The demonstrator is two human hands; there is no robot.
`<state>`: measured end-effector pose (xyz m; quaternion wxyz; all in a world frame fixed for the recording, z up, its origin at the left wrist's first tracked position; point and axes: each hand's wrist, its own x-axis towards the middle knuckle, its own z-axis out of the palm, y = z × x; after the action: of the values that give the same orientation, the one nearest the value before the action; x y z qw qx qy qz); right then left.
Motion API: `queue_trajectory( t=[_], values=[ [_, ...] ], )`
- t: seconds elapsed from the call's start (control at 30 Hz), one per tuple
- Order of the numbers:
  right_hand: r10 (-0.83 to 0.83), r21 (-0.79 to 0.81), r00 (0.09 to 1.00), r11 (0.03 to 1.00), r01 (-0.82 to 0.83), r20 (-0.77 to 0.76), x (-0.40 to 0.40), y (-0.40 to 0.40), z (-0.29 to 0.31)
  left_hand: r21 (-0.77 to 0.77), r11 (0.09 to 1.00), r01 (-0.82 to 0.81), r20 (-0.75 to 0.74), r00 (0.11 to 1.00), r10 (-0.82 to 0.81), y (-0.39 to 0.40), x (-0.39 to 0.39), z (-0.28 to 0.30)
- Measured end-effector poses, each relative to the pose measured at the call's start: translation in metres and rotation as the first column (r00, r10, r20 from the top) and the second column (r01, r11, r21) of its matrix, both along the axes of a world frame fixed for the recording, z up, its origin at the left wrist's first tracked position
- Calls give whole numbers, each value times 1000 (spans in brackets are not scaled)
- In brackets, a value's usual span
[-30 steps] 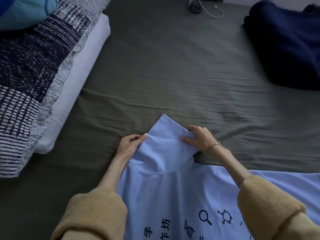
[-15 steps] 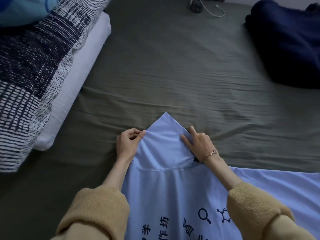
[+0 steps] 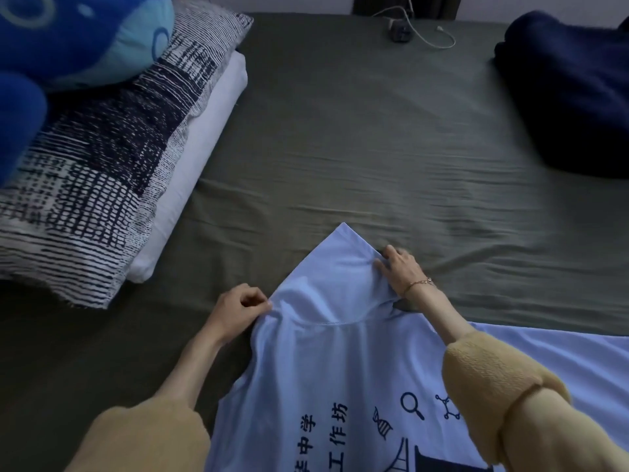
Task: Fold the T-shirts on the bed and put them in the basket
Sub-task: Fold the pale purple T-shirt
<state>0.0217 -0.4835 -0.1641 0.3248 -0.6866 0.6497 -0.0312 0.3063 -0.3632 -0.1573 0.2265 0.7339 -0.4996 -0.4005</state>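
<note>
While you hold the sleeve on both sides, these are the points to watch:

Shirt position: the light blue T-shirt (image 3: 340,376) lies printed side up on the olive bed sheet (image 3: 357,137), close to you, with one sleeve (image 3: 337,274) pointing away from you as a peak.

Left hand: your left hand (image 3: 238,310) has its fingers curled and pinches the sleeve's left edge near the shoulder seam.

Right hand: your right hand (image 3: 400,269) grips the sleeve's right edge, with the fabric bunched under the fingertips.

Basket: not in view, so you cannot yet tell which way the folded shirt must travel.

Risk, uneven fold: the left grip sits lower than the right, so if you bring the sleeve over now the crease will likely run crooked across the body.

Risk, trapped wrinkles: cloth is already gathered at your right fingers; folding over it would likely press those creases in.

Risk, dragging the sheet: the sheet is rippled just beyond the sleeve, and a pull along the bed rather than a lift could pull it further and shift the shirt.

Risk, sleeves of your jumper: your yellow cuffs (image 3: 490,379) rest over the shirt body and may drag it as your arms move.

Nearby clutter: the patterned pillow (image 3: 102,165) and dark blue bundle (image 3: 571,90) lie well apart from the shirt.
</note>
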Motion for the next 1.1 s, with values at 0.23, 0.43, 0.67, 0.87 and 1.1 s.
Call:
queue_trajectory(
  t=[0.23, 0.43, 0.67, 0.87, 1.1],
  values=[
    [6, -7, 1000, 1000, -5, 8, 4, -5, -10, -51, 999, -6, 54, 999, 9, 6, 3, -9],
    [-94, -148, 995, 985, 90, -19, 5, 18, 7, -49, 990, -130, 20, 991, 132, 14, -7, 0],
    [325, -518, 941, 791, -325, -94, 44, 107, 20, 68, 997, -39, 77, 996, 33, 70, 6, 16],
    [502, -291, 859, 810, -509, -105, 85, 163, 14, 98, 994, 47, 21, 999, -49, 103, 13, 20],
    [539, -173, 827, 810, -561, -159, 99, 204, 21, 8, 993, -118, 9, 993, 118, 122, 12, 11]
  ],
)
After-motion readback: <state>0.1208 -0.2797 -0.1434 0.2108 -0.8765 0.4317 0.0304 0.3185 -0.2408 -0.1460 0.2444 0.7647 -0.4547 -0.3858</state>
